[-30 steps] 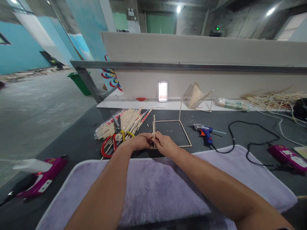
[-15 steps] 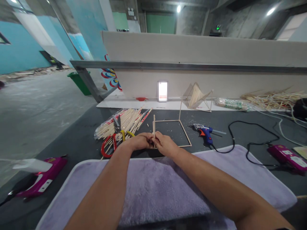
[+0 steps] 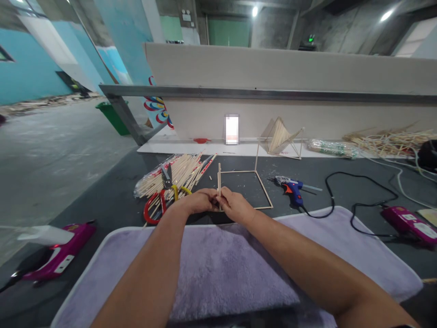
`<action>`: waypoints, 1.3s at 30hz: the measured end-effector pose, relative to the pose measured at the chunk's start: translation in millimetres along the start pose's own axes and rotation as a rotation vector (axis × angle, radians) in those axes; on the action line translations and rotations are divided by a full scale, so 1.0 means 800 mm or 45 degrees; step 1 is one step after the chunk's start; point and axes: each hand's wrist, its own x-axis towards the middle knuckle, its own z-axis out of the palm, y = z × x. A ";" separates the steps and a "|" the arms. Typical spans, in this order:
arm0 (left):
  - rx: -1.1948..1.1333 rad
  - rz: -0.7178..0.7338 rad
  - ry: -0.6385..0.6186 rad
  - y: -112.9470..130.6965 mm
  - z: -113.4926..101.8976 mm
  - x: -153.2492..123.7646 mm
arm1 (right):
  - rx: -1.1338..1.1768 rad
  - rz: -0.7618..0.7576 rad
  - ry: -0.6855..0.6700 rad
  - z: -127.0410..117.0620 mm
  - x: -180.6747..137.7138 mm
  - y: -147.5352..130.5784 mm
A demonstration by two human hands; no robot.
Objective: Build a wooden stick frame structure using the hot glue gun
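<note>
A square frame of thin wooden sticks lies flat on the dark table, with one stick rising upright from its far right corner. At its near left corner my left hand and my right hand meet, fingers closed around the foot of an upright wooden stick. The stick's lower end is hidden behind the fingers. Just left of my left hand lie scissors with red and yellow handles, resting on a bundle of wooden sticks in a clear wrapper.
A blue glue gun lies right of the frame, its cord running to a magenta power strip. Another power strip is at left. A purple towel covers the front edge. Behind stand a phone and a stick model.
</note>
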 end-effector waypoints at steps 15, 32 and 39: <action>0.049 -0.015 -0.003 -0.004 0.000 0.003 | 0.052 0.032 0.004 0.003 0.000 0.005; 0.001 0.020 0.000 -0.010 0.001 0.003 | 0.034 0.037 -0.018 0.001 0.000 0.002; 0.001 0.000 0.038 -0.010 0.003 0.002 | -0.004 0.008 -0.004 0.002 0.000 0.002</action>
